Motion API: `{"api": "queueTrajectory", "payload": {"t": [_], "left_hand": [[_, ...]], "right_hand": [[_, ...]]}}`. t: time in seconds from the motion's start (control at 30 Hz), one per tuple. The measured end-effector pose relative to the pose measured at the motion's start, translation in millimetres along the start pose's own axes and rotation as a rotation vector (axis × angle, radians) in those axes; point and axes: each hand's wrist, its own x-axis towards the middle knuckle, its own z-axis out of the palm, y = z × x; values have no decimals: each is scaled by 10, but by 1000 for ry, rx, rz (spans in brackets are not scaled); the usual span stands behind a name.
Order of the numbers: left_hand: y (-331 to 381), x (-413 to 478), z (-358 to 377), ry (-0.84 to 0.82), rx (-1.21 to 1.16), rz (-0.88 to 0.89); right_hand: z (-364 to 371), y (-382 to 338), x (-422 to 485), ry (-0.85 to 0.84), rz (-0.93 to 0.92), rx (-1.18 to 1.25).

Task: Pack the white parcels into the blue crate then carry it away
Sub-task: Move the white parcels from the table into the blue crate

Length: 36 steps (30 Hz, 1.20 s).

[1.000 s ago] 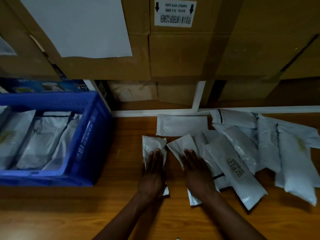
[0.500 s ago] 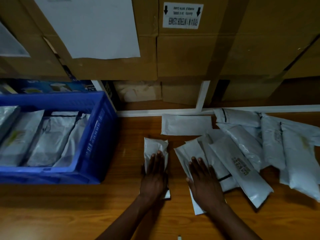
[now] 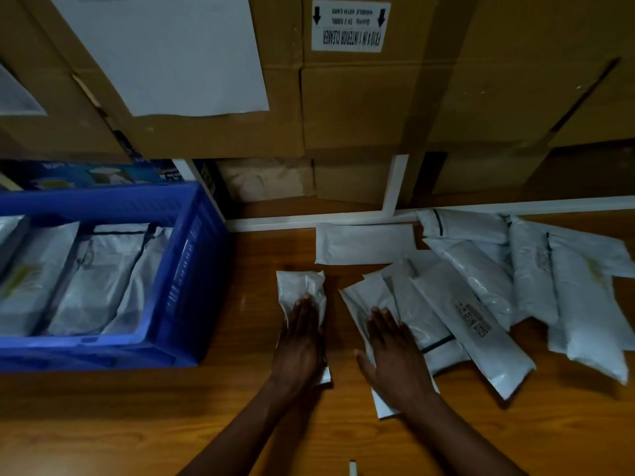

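The blue crate [image 3: 192, 269] stands at the left on the wooden table, with several white parcels [image 3: 99, 269] lying inside it. My left hand [image 3: 300, 341] rests flat, fingers straight, on a small white parcel [image 3: 299, 285] in the middle of the table. My right hand [image 3: 395, 359] lies flat on a longer white parcel [image 3: 360, 300] just to its right. Further right, several more white parcels [image 3: 481, 297] lie in an overlapping heap, one with a printed label [image 3: 472, 319]. A flat white parcel [image 3: 366, 243] lies behind my hands.
Stacked cardboard boxes [image 3: 360, 104] form a wall right behind the table, with a white frame rail [image 3: 395, 214] along the back edge. A blue printed carton [image 3: 86, 173] sits behind the crate. Bare wooden tabletop [image 3: 137, 424] stretches in front of the crate.
Both hands have stayed pressed on their parcels. The right hand's parcel has slid slightly right and away from the left one, widening the gap between the two.
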Motion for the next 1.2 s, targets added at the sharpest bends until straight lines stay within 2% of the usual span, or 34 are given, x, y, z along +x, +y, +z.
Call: {"api": "queueTrajectory", "payload": {"t": [0.23,0.43,0.67,0.77,0.83,0.93,1.1,1.13,1.2], "left_hand": [[24,0,-89,12,29,13],[43,106,-518,93,59,16],[-81,176,-1384,158,137,-51],[-199,96,-1882,222,112,-63],[-370,18,-2182,277,105,-61],[-830,-110,-2557,347,122,-64],[-1837,-385,-3092,373,171,-96],[-2045,-429,-3178,372,173,-103],[-2433,-481,-3291,361,170,-117]], "right_hand": [[19,-242,-53,-6,24,9],[-128,-339,114,41,18,34],[-863,-719,631,208,13,114],[-1220,-1043,801,245,-70,47],[-1408,-1324,939,261,-141,102],[-1665,-1908,1157,333,-134,300],[-1906,-3113,1455,421,-189,302],[-1881,-3339,1523,420,-215,291],[-1761,-3748,1653,307,-251,255]]}}
